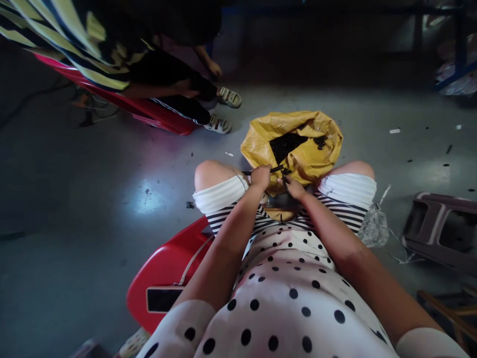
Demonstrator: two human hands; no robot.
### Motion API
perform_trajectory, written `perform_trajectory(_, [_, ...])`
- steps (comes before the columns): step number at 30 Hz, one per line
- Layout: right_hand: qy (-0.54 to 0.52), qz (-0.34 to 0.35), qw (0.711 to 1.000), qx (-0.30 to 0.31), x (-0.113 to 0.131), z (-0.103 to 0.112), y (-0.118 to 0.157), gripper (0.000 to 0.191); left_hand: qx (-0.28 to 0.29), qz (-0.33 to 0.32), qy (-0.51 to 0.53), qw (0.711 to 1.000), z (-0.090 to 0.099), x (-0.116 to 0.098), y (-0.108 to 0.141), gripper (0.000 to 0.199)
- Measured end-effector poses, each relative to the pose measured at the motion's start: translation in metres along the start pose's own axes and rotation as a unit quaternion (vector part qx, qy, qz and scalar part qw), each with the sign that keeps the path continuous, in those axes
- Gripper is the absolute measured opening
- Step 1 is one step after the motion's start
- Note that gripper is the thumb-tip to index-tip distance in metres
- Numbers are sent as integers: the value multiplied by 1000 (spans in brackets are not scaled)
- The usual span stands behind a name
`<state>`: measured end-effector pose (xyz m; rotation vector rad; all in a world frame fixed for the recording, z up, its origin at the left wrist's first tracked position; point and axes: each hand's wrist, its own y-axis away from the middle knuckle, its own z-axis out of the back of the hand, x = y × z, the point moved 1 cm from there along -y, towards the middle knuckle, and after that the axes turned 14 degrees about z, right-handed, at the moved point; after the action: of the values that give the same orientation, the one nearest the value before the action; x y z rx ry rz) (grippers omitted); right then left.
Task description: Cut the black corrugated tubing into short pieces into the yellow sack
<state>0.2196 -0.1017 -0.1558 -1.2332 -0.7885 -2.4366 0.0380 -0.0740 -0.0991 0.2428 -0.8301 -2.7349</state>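
A yellow sack [257, 136] lies between my knees with its mouth open. Small black pieces [286, 145] fill the part of it that shows, and more lie on its right fold. My left hand [261, 177] is closed around a thin black rod-like piece [276, 169], which sticks out on both sides of the fist. Just to the right, my right hand [295, 188] pinches a short black strip [285, 183]. The two black pieces come close together at the sack's near edge; whether they touch or are joined I cannot tell.
A red chair [167, 263] beneath me bears a phone [163, 299]. At upper left a person [164, 74] sits on another red chair [160, 117]. To the right are a brown plastic stool [434, 223] and a clear plastic bag [373, 226]. Black scraps dot the floor.
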Motion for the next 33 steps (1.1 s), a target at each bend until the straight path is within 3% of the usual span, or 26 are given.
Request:
perform_trajectory(20, [46, -16, 999, -9, 11, 7, 1, 44, 1, 1, -3, 1000, -1, 4, -3, 30])
perform_trajectory(33, [-32, -25, 999, 8, 19, 10, 6, 53, -32, 42, 43, 998, -2, 7, -7, 28])
